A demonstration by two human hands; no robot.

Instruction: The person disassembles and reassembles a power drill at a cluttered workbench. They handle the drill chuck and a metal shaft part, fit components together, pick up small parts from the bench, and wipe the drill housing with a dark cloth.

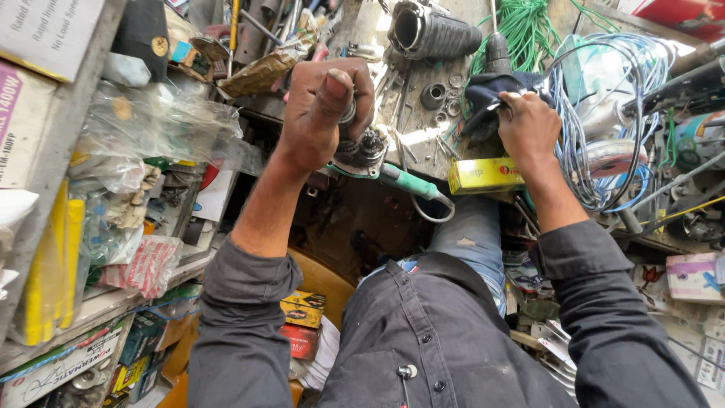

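Metal geared part [361, 145], greasy, sits in the left hand [326, 113]: grip pressed together around it, thumb up, held above the desk [423, 136] edge. Green-handled tool [404, 181] sticks out right under that hand, with a cable loop hanging off it. Right hand [529, 130] grip pinches a dark blue cloth [491, 92] on the desk. Yellow box [485, 175] lies just below the right wrist. Blue wire bundle [596, 143] to the right, green cord coil [525, 30] behind, black ribbed housing [430, 32] at the back.
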